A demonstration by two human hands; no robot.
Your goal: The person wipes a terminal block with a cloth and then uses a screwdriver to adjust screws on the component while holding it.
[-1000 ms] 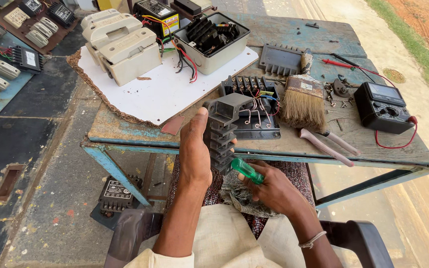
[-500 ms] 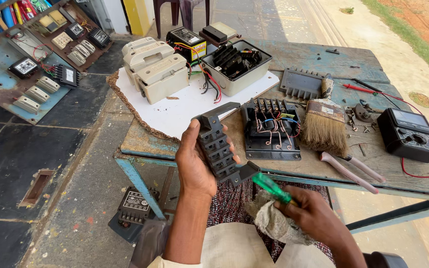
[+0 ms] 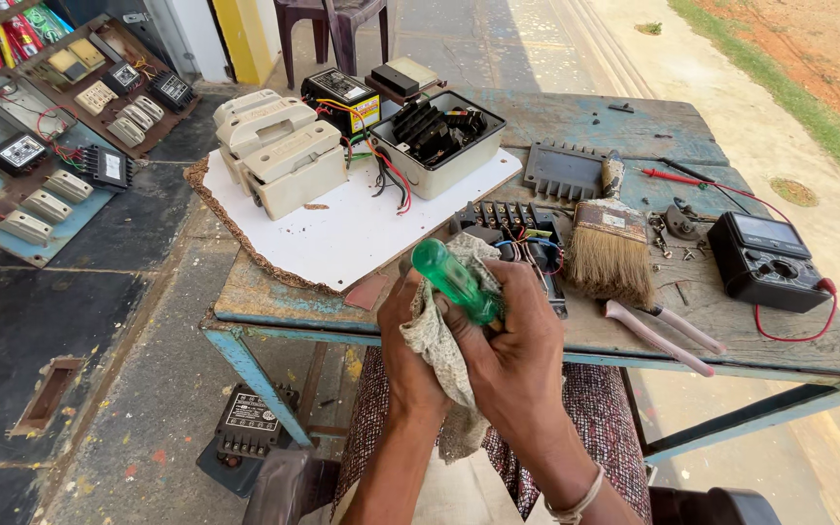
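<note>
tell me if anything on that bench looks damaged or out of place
The white board under the meter housings has a ragged, crumbling brown edge along its left and front sides. Loose red and black wires spill from the open meter box onto it.

We see a worn blue desk [image 3: 634, 122] bearing a white board [image 3: 342, 233] at left, a brush [image 3: 610, 253] in the middle, pliers [image 3: 658, 331] near, and a black multimeter [image 3: 768, 261] at right.
</note>
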